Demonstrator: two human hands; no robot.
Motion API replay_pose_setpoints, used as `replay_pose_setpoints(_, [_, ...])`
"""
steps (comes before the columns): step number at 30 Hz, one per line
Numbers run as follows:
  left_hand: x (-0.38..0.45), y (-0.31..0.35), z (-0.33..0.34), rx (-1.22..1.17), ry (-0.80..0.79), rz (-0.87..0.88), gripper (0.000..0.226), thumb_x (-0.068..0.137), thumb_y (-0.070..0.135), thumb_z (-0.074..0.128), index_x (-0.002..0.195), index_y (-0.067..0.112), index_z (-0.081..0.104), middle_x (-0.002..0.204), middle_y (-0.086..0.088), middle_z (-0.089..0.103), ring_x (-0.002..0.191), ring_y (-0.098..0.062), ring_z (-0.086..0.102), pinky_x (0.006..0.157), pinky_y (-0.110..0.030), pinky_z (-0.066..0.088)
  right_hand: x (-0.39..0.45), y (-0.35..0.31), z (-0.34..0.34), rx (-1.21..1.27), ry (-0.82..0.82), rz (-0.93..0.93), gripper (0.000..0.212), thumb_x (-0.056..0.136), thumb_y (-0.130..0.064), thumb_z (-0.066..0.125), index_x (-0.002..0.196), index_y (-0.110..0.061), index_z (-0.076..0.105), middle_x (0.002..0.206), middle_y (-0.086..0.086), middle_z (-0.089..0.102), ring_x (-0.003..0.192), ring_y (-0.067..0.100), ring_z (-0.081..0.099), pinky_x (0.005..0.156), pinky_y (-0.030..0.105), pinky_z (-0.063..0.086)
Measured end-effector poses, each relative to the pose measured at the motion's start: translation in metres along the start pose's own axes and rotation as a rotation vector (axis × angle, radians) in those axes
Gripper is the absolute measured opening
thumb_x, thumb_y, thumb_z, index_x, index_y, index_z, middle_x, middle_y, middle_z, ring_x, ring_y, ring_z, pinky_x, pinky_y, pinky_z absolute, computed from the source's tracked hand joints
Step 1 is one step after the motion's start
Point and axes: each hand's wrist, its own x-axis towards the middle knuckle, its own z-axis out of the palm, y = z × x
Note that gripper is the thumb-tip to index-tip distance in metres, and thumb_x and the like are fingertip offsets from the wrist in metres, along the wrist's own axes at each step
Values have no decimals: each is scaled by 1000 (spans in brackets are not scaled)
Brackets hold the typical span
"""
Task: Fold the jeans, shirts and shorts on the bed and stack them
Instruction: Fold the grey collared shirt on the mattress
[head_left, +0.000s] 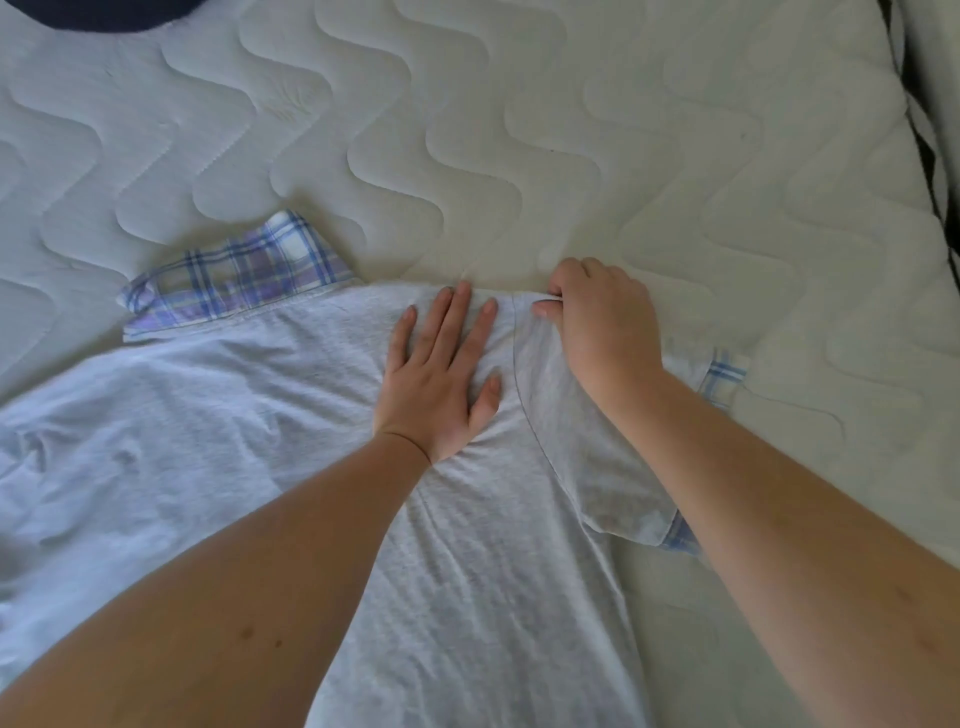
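Shirt (291, 426): pale grey, plaid collar and sleeve trim, spread flat across the near part of the mattress (597, 171), collar end farthest from the person.
Left hand (441, 374): fingers straight and spread, palm pressing flat on the shirt just below the collar edge.
Right hand (602, 317): fingers curled, pinching the shirt's shoulder seam just right of the left hand.
Sleeve (597, 467): lies under the right forearm, right of the shirt body.
Dark cloth (104, 13): beyond the shirt, at the mattress's far left edge.
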Motion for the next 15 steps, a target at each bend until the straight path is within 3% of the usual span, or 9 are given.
replay_pose_setpoints(6, [0,0,-1,8,-21,14,66,99,53,16,158,26,2,166,-3,2,153,-24,-1,122,-51,5,-24,16,-15,-29,-39,124,50,84,-63,57,102,-15,59,102,7,59,98,31,52,83,41,34])
replay_pose_setpoints(11, [1,1,-1,25,-29,14,62,100,53,15,158,34,5,166,-5,2,153,-28,-1,121,-53,6,-62,72,-47,-244,-356,252,63,78,-70,58,114,-19,61,111,9,56,110,34,47,87,42,35])
replay_pose_setpoints(13, [1,1,0,26,-13,13,62,100,52,17,158,34,5,166,-5,1,153,-27,-1,122,-52,6,-77,83,-58,-24,-361,300,45,78,-62,65,90,-20,59,89,0,57,98,30,54,74,36,37])
replay_pose_setpoints(15, [1,0,1,18,-4,16,62,100,52,18,158,34,5,166,-5,2,153,-25,0,122,-52,6,-90,84,-67,302,-316,353,32,77,-49,74,77,-23,56,71,-7,58,74,13,58,59,29,34])
